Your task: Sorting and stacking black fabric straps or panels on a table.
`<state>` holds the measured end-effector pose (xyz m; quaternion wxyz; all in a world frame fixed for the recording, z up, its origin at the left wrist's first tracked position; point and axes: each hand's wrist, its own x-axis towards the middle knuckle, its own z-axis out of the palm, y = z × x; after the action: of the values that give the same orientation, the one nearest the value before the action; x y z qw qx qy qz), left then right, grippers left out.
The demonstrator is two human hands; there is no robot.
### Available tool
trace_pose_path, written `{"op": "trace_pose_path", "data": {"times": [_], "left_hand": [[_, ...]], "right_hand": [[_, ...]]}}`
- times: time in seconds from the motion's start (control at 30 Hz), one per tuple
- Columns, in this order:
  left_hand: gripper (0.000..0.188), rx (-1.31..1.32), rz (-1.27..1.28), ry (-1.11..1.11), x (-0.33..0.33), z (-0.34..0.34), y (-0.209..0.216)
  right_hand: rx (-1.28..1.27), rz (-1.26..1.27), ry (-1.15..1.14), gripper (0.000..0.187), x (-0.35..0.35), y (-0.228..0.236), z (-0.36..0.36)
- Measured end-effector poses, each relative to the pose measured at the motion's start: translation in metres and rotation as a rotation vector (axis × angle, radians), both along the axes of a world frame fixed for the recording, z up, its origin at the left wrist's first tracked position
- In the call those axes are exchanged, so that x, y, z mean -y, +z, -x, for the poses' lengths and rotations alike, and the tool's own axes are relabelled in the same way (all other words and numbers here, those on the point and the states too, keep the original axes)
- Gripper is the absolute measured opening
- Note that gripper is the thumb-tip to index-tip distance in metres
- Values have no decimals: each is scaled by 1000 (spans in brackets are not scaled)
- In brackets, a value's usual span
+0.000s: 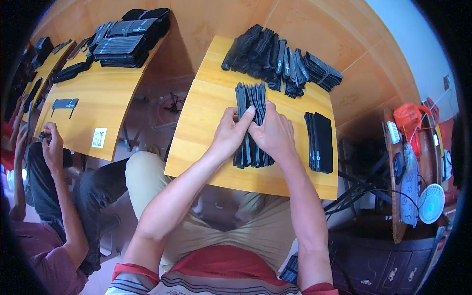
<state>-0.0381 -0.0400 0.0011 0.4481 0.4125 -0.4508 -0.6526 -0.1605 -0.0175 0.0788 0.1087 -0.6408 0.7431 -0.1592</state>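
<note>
A thick bundle of flat, dark fabric strips (253, 153) rests on edge on the wooden table in front of me, its layers running away from me. My left hand (229, 132) closes round the left side, its thumb laid over the top edges. From the other side my right hand (273, 132) grips the same bundle, with its thumb close to the left one. Both hands press the layers together near the middle. The strips' exact kind is unclear.
Loose black fabric pieces (253, 51) and a banded bundle (323, 72) lie along the table's far edge. A black stack (320, 142) sits at right. On the left, a co-worker's hand (51, 145) is beside another table (115, 93) bearing dark stacks.
</note>
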Motion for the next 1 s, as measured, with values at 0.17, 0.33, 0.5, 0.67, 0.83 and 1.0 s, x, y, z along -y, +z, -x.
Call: {"op": "trace_pose_path", "data": {"times": [0.17,0.33,0.5,0.67,0.83,1.0], "left_hand": [[79,-219,-156,35,-9,-17,22],[78,-248,-167,-28,-2,-29,17],[61,-298,-172,-70,1,-32,21],[47,-294,-200,-144,7,-32,18],[37,-169,-179,11,11,-22,10],[33,-88,-161,-13,14,-31,4]], "right_hand": [[-220,5,92,71,-7,11,-28],[-268,1,179,68,-15,21,-44],[-115,-48,244,58,-11,21,-25],[125,-122,278,69,-11,0,1],[493,55,351,53,-8,-33,16],[543,116,262,47,-17,-35,14]]}}
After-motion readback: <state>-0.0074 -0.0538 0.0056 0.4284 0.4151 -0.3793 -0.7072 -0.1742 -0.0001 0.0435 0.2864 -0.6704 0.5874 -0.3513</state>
